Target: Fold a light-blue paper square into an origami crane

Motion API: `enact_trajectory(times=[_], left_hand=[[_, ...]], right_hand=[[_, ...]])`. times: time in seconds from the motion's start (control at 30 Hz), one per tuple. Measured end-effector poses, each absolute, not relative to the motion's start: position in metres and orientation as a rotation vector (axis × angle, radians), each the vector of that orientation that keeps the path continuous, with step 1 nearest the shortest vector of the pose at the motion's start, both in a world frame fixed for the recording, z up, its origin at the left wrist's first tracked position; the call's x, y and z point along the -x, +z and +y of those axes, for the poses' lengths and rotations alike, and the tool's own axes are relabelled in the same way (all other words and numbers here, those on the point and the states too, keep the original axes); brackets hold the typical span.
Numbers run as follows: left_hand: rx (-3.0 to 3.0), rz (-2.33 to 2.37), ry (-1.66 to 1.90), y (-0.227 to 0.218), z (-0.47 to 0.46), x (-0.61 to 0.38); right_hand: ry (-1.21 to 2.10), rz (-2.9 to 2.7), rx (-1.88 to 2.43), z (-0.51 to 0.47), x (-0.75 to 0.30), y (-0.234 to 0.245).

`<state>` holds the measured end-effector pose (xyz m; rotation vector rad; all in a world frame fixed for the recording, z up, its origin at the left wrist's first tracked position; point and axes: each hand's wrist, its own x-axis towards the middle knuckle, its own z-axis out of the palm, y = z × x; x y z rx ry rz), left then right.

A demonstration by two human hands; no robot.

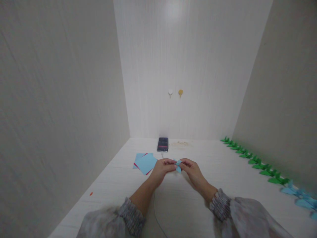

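Small folded light-blue paper piece (178, 169) over white wood-grain table (235, 178), pinched between fingertips of left hand (160, 171) and right hand (195, 172). Uneven pull could tear paper; slack pinch could let folds spring open.

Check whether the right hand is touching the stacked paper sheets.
Apart. The head view shows the right hand off to the right of the stacked paper sheets, with the left hand between them.

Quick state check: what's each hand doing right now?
Left hand: closed, pinching the light-blue folded paper.
Right hand: closed, pinching that paper from the other side.
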<state>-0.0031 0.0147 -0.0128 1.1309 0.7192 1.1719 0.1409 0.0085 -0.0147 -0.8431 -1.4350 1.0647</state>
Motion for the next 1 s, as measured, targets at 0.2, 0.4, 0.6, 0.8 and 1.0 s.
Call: enact_trajectory(times=[0.2,0.4,0.6,0.8,1.0], left_hand=[[-1.104,0.710,1.205,-0.0090,0.0133,0.0018],[-1.141,0.722,1.207,-0.0062,0.0110,0.0005],[-1.176,0.808,1.251,-0.0071,0.0119,-0.0011],[-1.194,0.783,1.213,-0.0097,0.0130,-0.0006],[-1.256,0.857,1.229,-0.0085,0.0126,-0.0031]], right_hand=[[1.176,-1.426,0.803,0.0063,-0.1400,-0.0121],[1.146,-1.393,0.843,0.0057,-0.1388,-0.0111],[1.192,-1.376,0.849,0.0060,-0.1377,-0.0133],[1.197,-1.381,0.880,0.0075,-0.1388,-0.0151],[1.150,-1.368,0.873,0.0086,-0.1367,-0.0191]])
